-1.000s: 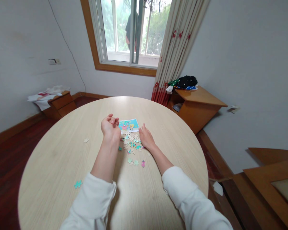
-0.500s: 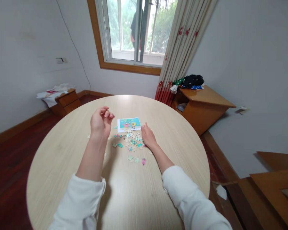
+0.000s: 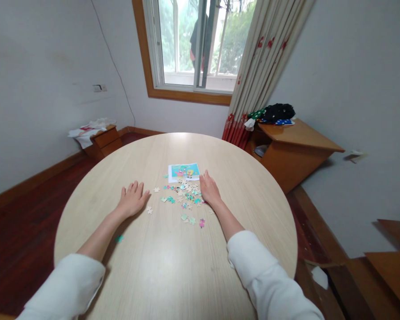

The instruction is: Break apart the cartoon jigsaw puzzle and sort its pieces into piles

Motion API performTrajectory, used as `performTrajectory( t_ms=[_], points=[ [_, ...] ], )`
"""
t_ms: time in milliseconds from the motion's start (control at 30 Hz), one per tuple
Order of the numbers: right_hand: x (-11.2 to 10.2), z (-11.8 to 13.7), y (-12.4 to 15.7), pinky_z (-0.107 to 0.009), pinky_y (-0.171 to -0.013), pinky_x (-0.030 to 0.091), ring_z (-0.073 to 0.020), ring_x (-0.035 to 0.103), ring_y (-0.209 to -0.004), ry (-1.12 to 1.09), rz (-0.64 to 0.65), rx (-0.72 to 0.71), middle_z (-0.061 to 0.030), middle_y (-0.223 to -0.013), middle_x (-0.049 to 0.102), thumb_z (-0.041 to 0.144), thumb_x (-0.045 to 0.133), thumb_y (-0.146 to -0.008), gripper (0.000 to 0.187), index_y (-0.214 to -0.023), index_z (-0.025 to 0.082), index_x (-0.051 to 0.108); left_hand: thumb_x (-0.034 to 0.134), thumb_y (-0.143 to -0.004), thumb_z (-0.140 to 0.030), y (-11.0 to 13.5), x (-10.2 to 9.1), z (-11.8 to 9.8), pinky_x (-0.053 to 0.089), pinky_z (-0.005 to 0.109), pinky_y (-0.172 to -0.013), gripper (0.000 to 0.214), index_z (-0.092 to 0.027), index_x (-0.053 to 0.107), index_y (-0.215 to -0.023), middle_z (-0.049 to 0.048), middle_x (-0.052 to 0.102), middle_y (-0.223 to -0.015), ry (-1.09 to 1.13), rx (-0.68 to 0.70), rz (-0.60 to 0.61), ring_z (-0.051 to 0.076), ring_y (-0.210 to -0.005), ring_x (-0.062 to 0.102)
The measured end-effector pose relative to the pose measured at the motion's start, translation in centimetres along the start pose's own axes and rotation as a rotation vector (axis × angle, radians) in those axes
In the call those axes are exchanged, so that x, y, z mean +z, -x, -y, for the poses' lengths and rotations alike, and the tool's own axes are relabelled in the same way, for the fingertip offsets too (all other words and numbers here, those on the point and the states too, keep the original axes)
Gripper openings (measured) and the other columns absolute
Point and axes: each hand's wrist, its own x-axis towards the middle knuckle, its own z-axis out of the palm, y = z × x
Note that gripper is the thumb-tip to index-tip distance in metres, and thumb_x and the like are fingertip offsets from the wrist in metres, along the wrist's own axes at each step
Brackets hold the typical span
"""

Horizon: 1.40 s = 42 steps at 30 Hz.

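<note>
No text can be read.
On the printed sheet just beside the right hand, any lettering is too small to be made out.

Teal, pink and cream puzzle pieces on a pale, wood-grained table
The picture card is blue with pink and yellow figures; the sleeves are white, the curtain cream with red patches.

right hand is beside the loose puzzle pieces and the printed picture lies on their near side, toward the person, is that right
Not quite: the printed picture lies on the far side of the loose puzzle pieces, as the head view shows. The right hand is indeed beside the pieces.
</note>
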Motion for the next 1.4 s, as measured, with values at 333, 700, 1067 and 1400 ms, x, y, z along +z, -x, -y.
performTrajectory(
  t_ms=[333,700,1067,1400],
  points=[
    [-0.3,0.4,0.2,-0.04,-0.114,0.02,-0.0255,0.028,-0.14,0.038,0.032,0.016,-0.0207,-0.149,0.032,0.053,0.017,-0.094,0.073,-0.145,0.001,0.025,0.02,-0.093,-0.052,2.7,0.5,-7.5,0.013,0.051,-0.113,0.069,-0.009,0.022,-0.148,0.0211,0.019,-0.153,0.084,0.274,0.04,0.031,-0.143,0.012],
    [-0.4,0.3,0.1,-0.039,-0.114,0.021,-0.0235,0.033,-0.137,0.047,0.031,-0.019,-0.0139,-0.147,0.039,0.046,0.022,-0.095,0.061,-0.142,0.01,0.035,0.035,-0.091,-0.043,5.1,-3.0,-9.1,0.02,0.049,-0.112,0.055,-0.018,0.041,-0.139,0.0173,0.031,-0.15,0.119,0.407,0.146,0.03,-0.14,0.024],
    [0.0,0.1,0.3,-0.047,-0.113,0.02,-0.0268,0.032,-0.137,0.082,0.023,-0.055,-0.0144,-0.144,0.043,0.047,0.025,-0.095,0.058,-0.14,0.014,0.038,0.028,-0.087,-0.054,11.6,2.3,0.5,0.017,0.058,-0.109,0.074,-0.006,0.033,-0.144,0.027,0.03,-0.148,-0.059,-0.18,-0.086,0.039,-0.139,0.022],
    [-0.7,1.4,1.4,-0.049,-0.114,0.011,-0.0235,0.036,-0.135,0.239,0.094,-0.28,-0.014,-0.141,0.046,0.041,0.045,-0.091,0.045,-0.127,0.018,0.055,0.029,-0.092,-0.051,6.4,1.3,-9.2,0.014,0.052,-0.113,0.068,-0.009,0.029,-0.145,0.0221,0.024,-0.152,0.055,0.195,-0.072,0.033,-0.142,0.018]
  ],
)
